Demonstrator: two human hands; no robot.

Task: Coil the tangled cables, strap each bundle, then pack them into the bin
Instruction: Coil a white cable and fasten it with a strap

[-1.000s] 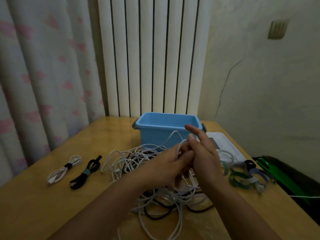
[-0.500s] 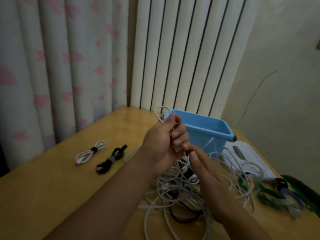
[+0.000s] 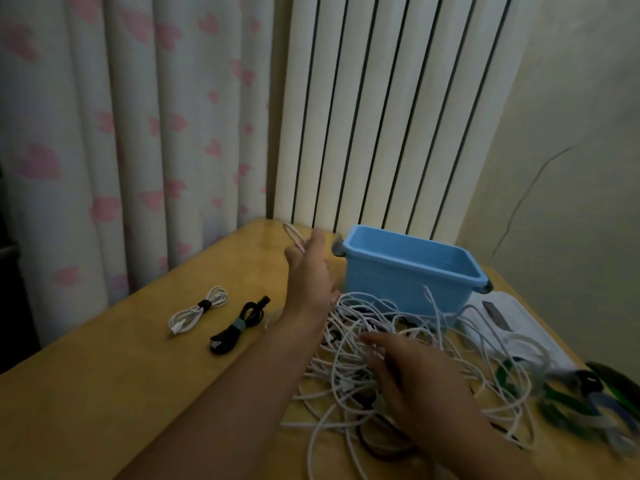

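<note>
A tangle of white and black cables [image 3: 433,327] lies on the wooden table [image 3: 104,393] in front of an empty blue bin [image 3: 388,285]. My left hand [image 3: 308,271] is stretched out left of the bin and grips a loop of white cable [image 3: 292,235] drawn up from the tangle. My right hand [image 3: 412,375] rests on the near part of the pile with its fingers spread, slightly blurred. A strapped white bundle [image 3: 197,311] and a strapped black bundle [image 3: 239,323] lie side by side on the left.
Several loose green, blue and black straps [image 3: 571,403] lie at the table's right edge. A white flat device [image 3: 498,323] sits right of the bin, partly under cables. Curtain and radiator stand behind the table.
My left hand has pulled the white cable forward and left, away from my right hand. My right hand let go and dropped onto the pile. The view turned left.
</note>
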